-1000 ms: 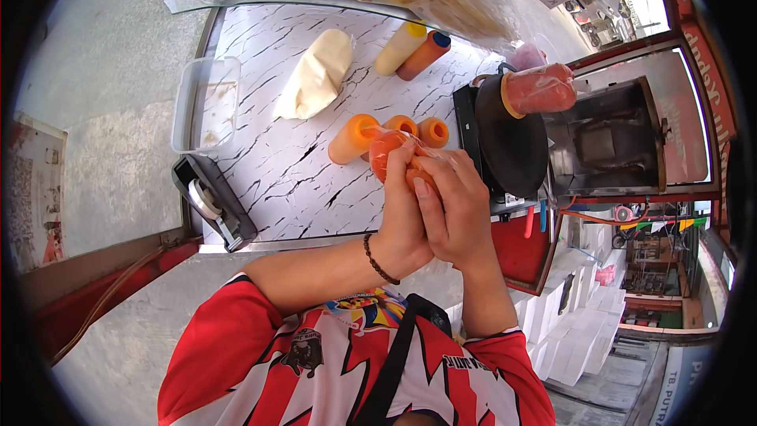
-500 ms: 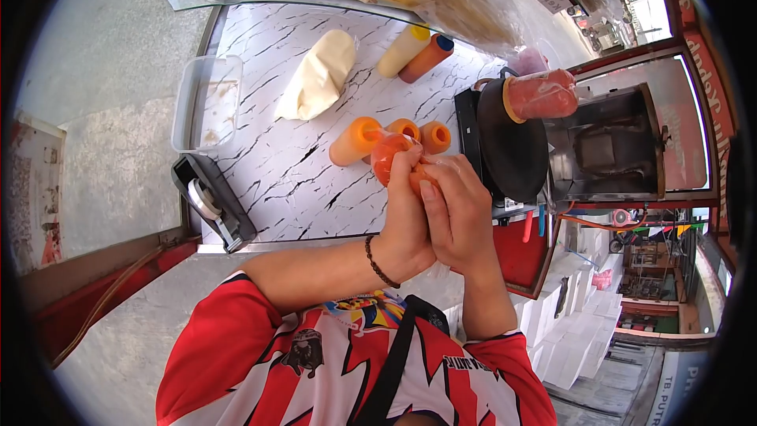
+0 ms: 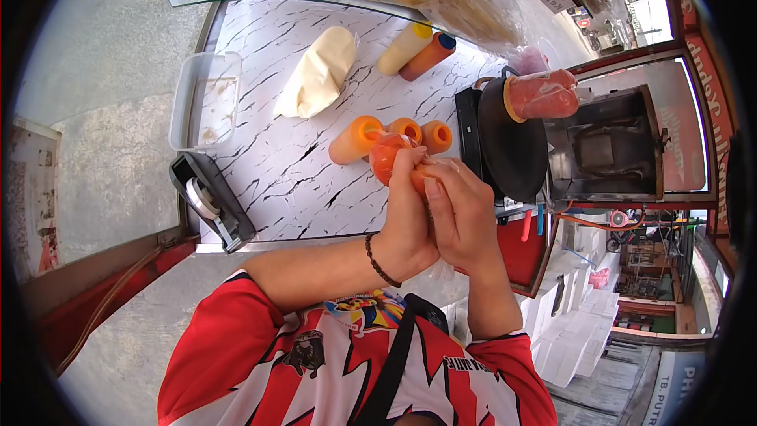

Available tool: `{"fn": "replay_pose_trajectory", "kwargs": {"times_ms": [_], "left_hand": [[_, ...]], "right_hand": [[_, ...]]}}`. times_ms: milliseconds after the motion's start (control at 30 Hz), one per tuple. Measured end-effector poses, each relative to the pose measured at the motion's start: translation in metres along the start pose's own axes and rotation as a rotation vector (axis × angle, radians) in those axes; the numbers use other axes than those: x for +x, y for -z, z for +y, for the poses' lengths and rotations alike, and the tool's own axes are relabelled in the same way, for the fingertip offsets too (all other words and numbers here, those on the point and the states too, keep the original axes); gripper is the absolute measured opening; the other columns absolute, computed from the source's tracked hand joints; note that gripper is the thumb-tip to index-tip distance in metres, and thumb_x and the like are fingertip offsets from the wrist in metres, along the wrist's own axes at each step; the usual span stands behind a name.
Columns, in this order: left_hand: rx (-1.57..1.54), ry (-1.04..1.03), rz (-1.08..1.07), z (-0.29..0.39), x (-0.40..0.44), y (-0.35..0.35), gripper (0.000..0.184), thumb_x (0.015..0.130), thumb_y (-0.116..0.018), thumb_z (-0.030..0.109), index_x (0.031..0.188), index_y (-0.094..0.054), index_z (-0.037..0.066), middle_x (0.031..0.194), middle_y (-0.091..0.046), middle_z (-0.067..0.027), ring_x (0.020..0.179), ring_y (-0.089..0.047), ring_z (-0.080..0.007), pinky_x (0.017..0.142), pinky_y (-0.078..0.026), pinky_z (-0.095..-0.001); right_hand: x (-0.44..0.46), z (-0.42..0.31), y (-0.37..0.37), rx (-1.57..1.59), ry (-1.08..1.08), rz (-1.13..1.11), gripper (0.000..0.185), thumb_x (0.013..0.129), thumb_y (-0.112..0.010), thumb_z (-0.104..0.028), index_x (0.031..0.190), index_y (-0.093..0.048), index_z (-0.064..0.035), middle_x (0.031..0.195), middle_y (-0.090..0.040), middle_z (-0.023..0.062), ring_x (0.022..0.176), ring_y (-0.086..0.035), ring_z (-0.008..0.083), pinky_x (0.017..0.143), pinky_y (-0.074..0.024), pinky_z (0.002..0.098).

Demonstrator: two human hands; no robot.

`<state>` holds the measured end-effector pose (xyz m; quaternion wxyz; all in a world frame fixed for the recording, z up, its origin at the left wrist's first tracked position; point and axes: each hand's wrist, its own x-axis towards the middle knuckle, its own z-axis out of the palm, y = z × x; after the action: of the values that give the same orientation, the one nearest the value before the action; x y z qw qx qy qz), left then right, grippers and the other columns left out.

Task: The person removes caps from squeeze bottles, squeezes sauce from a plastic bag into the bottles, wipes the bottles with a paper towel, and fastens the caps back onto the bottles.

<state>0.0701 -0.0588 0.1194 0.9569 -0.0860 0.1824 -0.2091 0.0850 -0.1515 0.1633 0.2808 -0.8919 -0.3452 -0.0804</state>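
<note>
Both my hands are closed around a clear plastic bag of orange-red sauce (image 3: pixel 383 159), which bulges out past my fingers. My left hand (image 3: pixel 408 225), with a beaded bracelet at its wrist, grips the bag from the left. Pressed against it, my right hand (image 3: pixel 464 209) squeezes the bag from the right. Three uncapped orange squeeze bottles stand just beyond: a left one (image 3: pixel 352 142), a middle one (image 3: pixel 403 127) and a right one (image 3: pixel 437 137). The bag overlaps the left and middle bottles in view; whether it touches them I cannot tell.
Behind stand a capped cream bottle (image 3: pixel 404 49) and a blue-capped orange-brown bottle (image 3: pixel 427 57). A cream-coloured filled bag (image 3: pixel 319 71) lies on the marbled table (image 3: pixel 276 181). Left are a clear plastic tub (image 3: pixel 180 102) and a tape dispenser (image 3: pixel 211 201); right, a black pan (image 3: pixel 512 146) on a stove.
My hands and the sauce bag stay almost in place, with only a slight shift of my right fingers. The bottles have not moved.
</note>
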Motion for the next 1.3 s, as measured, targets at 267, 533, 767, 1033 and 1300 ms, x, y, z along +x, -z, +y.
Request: {"fn": "replay_pose_trajectory", "kwargs": {"times_ms": [267,533,767,1033,1300], "left_hand": [[-0.008,0.003,-0.004,0.001,0.005,0.003,0.027,0.094,-0.058,0.046,0.093,-0.059,0.019,0.091,-0.063,0.0013,0.086,-0.064,-0.0146,0.08,-0.053,-0.0307],[-0.028,0.011,0.025,0.004,0.001,-0.005,0.023,0.093,-0.059,0.041,0.09,-0.057,0.019,0.087,-0.061,0.0018,0.083,-0.062,-0.0141,0.078,-0.051,-0.0313],[-0.014,0.0,0.023,0.002,0.005,-0.001,0.024,0.094,-0.057,0.042,0.09,-0.057,0.018,0.089,-0.06,0.0012,0.085,-0.062,-0.0141,0.079,-0.051,-0.0315],[0.008,0.012,0.092,0.001,0.003,-0.007,0.028,0.094,-0.054,0.045,0.09,-0.056,0.018,0.089,-0.06,0.0007,0.086,-0.063,-0.0142,0.081,-0.052,-0.0313],[0.027,-0.014,0.097,-0.001,0.005,-0.005,0.025,0.093,-0.053,0.044,0.085,-0.055,0.02,0.087,-0.059,0.0025,0.085,-0.061,-0.0133,0.08,-0.051,-0.0319]], "right_hand": [[0.002,-0.002,0.001,-0.005,-0.019,-0.001,0.014,0.099,-0.058,-0.01,0.102,-0.064,0.0026,0.095,-0.067,0.0194,0.082,-0.065,0.039,0.071,-0.0525,0.0443],[0.005,0.0,-0.001,-0.001,-0.023,0.006,0.015,0.1,-0.058,-0.009,0.103,-0.065,0.0027,0.09,-0.068,0.0195,0.077,-0.065,0.0388,0.067,-0.0519,0.0435],[0.003,0.002,0.001,0.018,-0.058,0.0,0.016,0.101,-0.057,-0.01,0.104,-0.066,0.0028,0.086,-0.066,0.0192,0.074,-0.065,0.0381,0.063,-0.0506,0.0425],[0.003,0.005,0.002,0.049,-0.089,-0.036,0.016,0.101,-0.057,-0.011,0.103,-0.066,0.0027,0.083,-0.066,0.0189,0.071,-0.065,0.0376,0.061,-0.0493,0.0425],[0.005,0.004,0.004,0.091,-0.141,-0.067,0.017,0.101,-0.057,-0.012,0.102,-0.067,0.0027,0.083,-0.067,0.0198,0.072,-0.066,0.0385,0.062,-0.0496,0.0438]]}}
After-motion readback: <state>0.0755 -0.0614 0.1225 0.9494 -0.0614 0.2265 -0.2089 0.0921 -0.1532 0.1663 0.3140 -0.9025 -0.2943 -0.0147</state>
